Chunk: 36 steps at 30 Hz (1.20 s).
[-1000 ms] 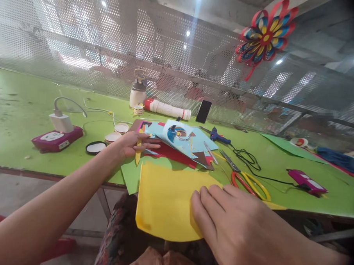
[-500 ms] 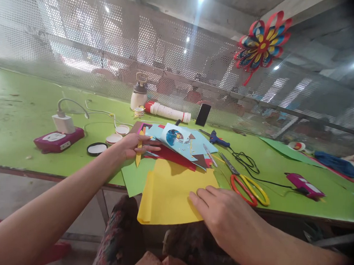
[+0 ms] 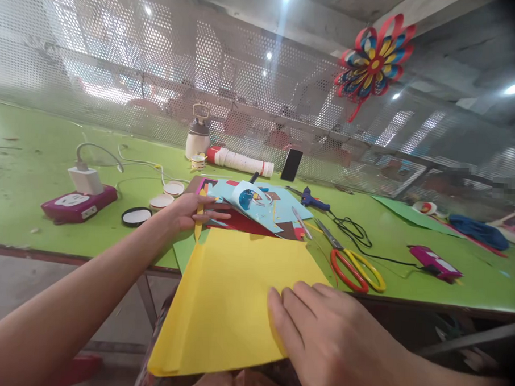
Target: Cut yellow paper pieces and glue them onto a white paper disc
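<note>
My right hand grips the right edge of a yellow paper sheet, fingers on top. The sheet extends past the table's front edge over my lap, with a crease along its left side. My left hand rests at the left of a pile of coloured papers, fingers stretched. A narrow yellow pointed strip is held between its fingers; its exact kind is unclear. On the pile lies a light blue sheet with a round cut-out. Part of a green sheet shows beneath the yellow one.
Scissors with red and yellow handles lie right of the papers, near a blue glue gun and its cord. Purple power blocks sit on both sides. Behind stand a spray bottle, a white tube and a phone.
My right hand has drawn the yellow sheet toward me, and more of it hangs over my lap. My left hand stays by the pile with the yellow strip.
</note>
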Tool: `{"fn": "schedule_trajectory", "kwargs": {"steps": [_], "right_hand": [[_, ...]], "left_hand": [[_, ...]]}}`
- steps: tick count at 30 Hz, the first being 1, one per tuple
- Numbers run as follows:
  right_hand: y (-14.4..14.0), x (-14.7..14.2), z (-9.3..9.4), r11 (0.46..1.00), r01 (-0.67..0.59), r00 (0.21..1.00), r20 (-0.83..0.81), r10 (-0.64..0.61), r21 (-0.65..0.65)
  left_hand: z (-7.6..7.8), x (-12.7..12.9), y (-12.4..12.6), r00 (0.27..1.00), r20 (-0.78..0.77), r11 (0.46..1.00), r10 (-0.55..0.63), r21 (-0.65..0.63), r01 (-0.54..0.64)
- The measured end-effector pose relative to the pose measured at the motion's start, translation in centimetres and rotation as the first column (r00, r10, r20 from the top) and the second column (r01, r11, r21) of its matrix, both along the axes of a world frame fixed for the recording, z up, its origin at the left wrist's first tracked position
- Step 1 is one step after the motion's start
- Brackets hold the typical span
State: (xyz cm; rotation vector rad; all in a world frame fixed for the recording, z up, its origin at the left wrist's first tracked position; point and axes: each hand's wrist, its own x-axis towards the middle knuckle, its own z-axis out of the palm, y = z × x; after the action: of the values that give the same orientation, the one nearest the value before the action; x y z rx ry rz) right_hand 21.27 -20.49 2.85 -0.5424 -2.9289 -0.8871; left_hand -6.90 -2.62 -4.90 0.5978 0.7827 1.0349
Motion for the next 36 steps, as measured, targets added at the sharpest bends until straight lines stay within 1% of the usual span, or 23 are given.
{"fn": "schedule_trajectory", "kwargs": {"steps": [5,8,11,15,20,23,26,29,36], "right_hand": [[1.1,-1.2,-0.6,0.998,0.035,0.999,-0.038,-0.037,-0.053],[1.2,-1.9,-1.4,0.997,0.056,0.996,-0.073,-0.059,-0.044],[0.9,-2.6,-2.1,0.991,0.128,0.987,-0.091,-0.131,-0.04],[0.7,-3.6,-2.5,0.977,0.189,0.98,-0.042,-0.194,-0.099],[1.4,-4.1,-3.0,0.954,0.28,0.957,-0.045,-0.286,-0.107],[2.2,-4.1,-3.3,0.949,0.298,0.952,-0.045,-0.304,-0.105],[3.3,-4.1,-3.7,0.956,0.277,0.959,-0.03,-0.281,-0.101],[4.7,-4.1,-4.0,0.963,0.257,0.966,-0.017,-0.259,-0.085],[8.3,-3.4,-4.7,0.958,0.282,0.959,-0.028,-0.284,-0.06]], "left_hand": [[0.3,0.1,-0.1,0.997,-0.065,0.998,0.03,0.05,-0.027],[0.4,0.2,0.1,0.995,-0.086,0.998,0.041,0.056,-0.036],[0.4,0.3,0.1,0.994,-0.096,0.997,0.048,0.06,-0.043],[0.3,0.3,0.2,0.994,-0.099,0.997,0.055,0.063,-0.049],[0.3,0.3,0.2,0.994,-0.094,0.997,0.056,0.062,-0.05],[0.3,0.2,0.2,0.994,-0.094,0.997,0.058,0.055,-0.053],[0.3,0.2,0.2,0.994,-0.094,0.997,0.056,0.053,-0.051],[0.3,0.3,0.2,0.993,-0.099,0.997,0.059,0.059,-0.053],[0.8,0.5,-0.2,0.984,-0.15,0.993,0.093,0.082,-0.081]]}}
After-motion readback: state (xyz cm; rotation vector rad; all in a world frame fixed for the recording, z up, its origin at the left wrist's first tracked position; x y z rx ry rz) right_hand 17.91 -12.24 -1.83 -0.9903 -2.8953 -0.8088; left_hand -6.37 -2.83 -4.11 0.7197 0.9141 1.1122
